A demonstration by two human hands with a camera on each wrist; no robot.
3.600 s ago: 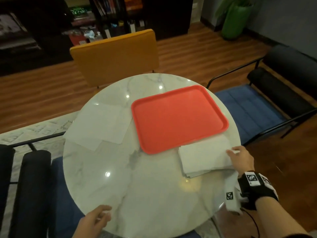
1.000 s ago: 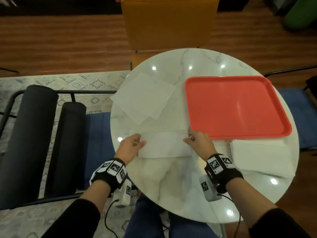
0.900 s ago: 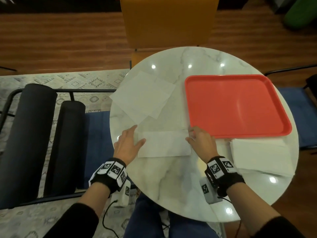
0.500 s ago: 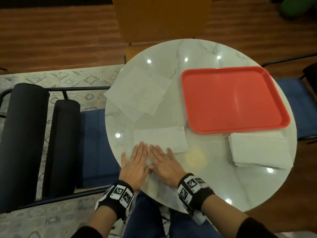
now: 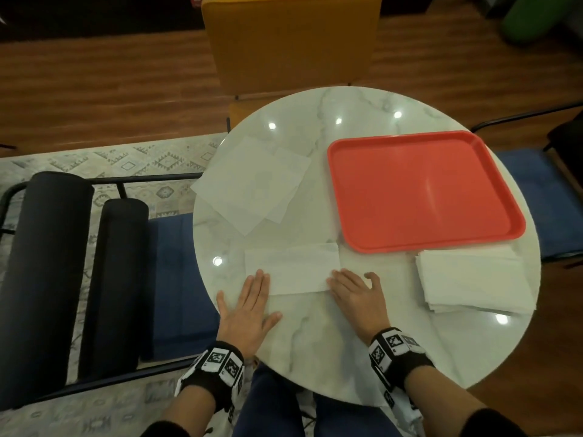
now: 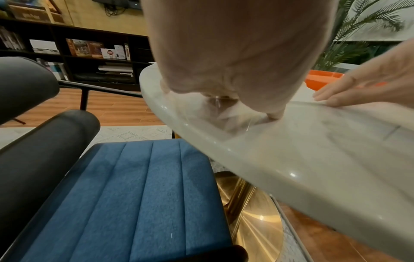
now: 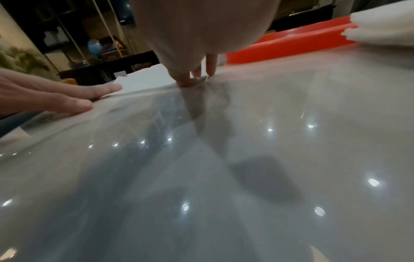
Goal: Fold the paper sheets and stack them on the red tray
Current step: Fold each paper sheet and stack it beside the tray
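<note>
Paper strip (image 5: 291, 268), folded once, lies flat on the tabletop (image 5: 347, 342) with its long axis running left to right, just near of the red tray (image 5: 422, 190). Left hand (image 5: 247, 305) presses the strip's near-left corner, fingers straight and flat, holding nothing. Right hand (image 5: 358, 294) presses the near-right corner, fingers likewise spread flat. Both grips sit at the near edge, one at each end; strip lies far of the palms. Tray sits far-right of the strip, so right hand is nearer to it. Unfolded sheets (image 5: 252, 181) lie far-left; thick white paper stack (image 5: 473, 280) lies right, touching the tray's near rim. Judgement: crease being flattened; tray bare, nothing stacked yet.
</note>
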